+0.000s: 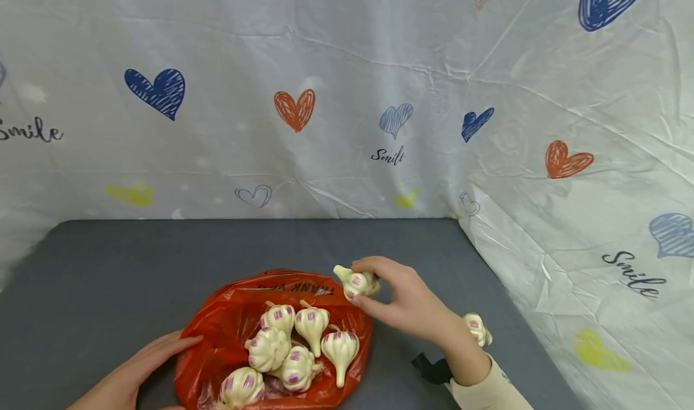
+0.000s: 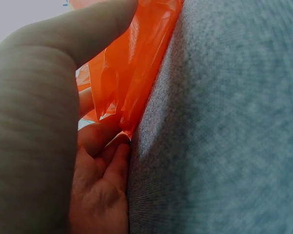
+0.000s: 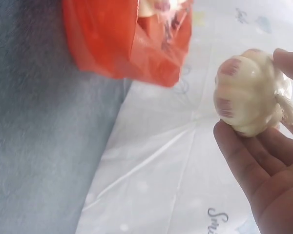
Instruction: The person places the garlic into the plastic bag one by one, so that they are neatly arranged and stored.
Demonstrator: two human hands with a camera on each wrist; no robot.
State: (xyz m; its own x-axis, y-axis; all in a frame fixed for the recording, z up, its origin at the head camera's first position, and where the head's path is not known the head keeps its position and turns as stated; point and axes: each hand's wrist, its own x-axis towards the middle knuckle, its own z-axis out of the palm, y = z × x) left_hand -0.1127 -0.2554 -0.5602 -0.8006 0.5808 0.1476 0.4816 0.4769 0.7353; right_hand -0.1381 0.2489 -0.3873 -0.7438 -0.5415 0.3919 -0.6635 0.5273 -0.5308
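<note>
In the head view my right hand (image 1: pixel 401 295) holds a garlic bulb (image 1: pixel 359 282) between thumb and fingers, above the right rim of a red plastic bag (image 1: pixel 217 319). The right wrist view shows this bulb (image 3: pixel 249 92) close up, its root tuft facing the palm. Several more white-and-purple garlic bulbs (image 1: pixel 268 348) lie inside the opened bag. My left hand (image 1: pixel 132 371) rests against the bag's left side with its fingers spread. In the left wrist view the fingers touch the bag's red plastic (image 2: pixel 132 63) low down near the table; some fingertips are hidden.
Another garlic bulb (image 1: pixel 477 329) lies on the grey table (image 1: pixel 162 253) beyond my right wrist. A black strip (image 1: pixel 432 369) sits beside that wrist. A white curtain (image 1: pixel 347 49) printed with hearts hangs behind the table and along its right side.
</note>
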